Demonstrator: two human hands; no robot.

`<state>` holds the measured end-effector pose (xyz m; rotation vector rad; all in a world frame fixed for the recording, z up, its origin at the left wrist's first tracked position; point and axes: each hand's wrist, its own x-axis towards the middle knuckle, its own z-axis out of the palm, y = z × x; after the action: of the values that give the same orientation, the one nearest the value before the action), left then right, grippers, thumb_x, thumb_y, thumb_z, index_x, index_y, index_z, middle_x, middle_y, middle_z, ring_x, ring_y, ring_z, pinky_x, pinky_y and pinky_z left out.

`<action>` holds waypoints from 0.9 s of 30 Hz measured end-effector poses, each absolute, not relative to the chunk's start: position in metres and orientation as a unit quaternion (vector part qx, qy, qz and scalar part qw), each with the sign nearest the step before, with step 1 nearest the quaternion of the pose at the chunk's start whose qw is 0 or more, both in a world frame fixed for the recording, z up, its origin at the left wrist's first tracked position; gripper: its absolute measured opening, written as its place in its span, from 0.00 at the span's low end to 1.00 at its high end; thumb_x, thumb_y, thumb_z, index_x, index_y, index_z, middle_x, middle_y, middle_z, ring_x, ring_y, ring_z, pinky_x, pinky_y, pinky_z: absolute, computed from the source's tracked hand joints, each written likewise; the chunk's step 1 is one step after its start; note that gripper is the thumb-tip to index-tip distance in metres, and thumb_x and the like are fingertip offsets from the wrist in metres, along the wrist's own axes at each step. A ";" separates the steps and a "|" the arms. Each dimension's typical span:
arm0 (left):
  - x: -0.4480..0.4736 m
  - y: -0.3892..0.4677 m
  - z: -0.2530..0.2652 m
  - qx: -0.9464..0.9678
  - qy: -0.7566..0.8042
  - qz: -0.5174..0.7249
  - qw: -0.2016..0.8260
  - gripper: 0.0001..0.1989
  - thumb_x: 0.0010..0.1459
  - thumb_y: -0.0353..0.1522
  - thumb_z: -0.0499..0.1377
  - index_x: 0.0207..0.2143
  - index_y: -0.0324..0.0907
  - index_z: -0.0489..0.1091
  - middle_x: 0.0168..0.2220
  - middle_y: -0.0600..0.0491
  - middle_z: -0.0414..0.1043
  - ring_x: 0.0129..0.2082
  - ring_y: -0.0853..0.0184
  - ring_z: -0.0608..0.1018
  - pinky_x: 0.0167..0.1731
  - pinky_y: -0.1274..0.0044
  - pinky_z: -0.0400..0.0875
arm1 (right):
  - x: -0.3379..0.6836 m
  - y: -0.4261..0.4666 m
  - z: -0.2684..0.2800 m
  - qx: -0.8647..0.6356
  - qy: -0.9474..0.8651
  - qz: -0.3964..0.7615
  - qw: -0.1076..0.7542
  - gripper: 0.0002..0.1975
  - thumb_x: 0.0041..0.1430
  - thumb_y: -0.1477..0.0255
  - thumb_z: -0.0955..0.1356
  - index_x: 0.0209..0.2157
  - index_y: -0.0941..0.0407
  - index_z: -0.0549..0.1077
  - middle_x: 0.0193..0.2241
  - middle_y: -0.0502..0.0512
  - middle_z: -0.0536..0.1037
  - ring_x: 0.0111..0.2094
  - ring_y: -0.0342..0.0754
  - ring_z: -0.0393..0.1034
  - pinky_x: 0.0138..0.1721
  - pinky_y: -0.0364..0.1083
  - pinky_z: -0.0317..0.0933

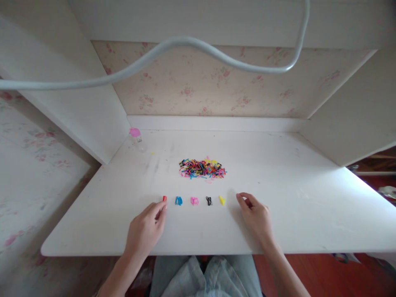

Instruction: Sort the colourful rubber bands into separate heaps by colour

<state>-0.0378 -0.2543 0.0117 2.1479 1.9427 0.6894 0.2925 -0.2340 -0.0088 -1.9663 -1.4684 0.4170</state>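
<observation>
Small coloured rubber bands lie in a row of little bunches along the front of the white desk. The red bunch (164, 198) is at the left end, with the pinched fingertips of my left hand (147, 227) on its near edge. To the right follow a blue bunch (178, 201), a pink one (194, 201), a black one (209, 201) and a yellow one (222, 200). My right hand (255, 214) rests just right of the yellow bunch, thumb and forefinger closed together, nothing visible between them. Beyond the row lies a mixed pile of rubber bands (202, 168).
A clear bottle with a pink cap (135, 132) lies at the desk's back left. The white desk (293, 198) has side panels and a flowered back wall (201, 82). A white cable or tube (185, 41) crosses the upper view. My legs are below the front edge.
</observation>
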 end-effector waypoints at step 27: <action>0.091 -0.153 0.036 0.818 0.569 0.022 0.085 0.15 0.63 0.36 0.46 0.40 0.43 0.71 0.42 0.49 0.70 0.36 0.68 0.76 0.35 0.77 0.67 | 0.299 -0.235 -0.015 -0.726 -0.581 0.212 0.302 0.19 0.59 0.55 0.60 0.36 0.51 0.78 0.22 0.49 0.75 0.24 0.44 0.68 0.28 0.42 0.55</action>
<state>0.0905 -0.1530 0.0358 2.4382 1.6974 0.0645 0.2992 -0.2348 -0.0146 -1.9245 -1.5414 0.5619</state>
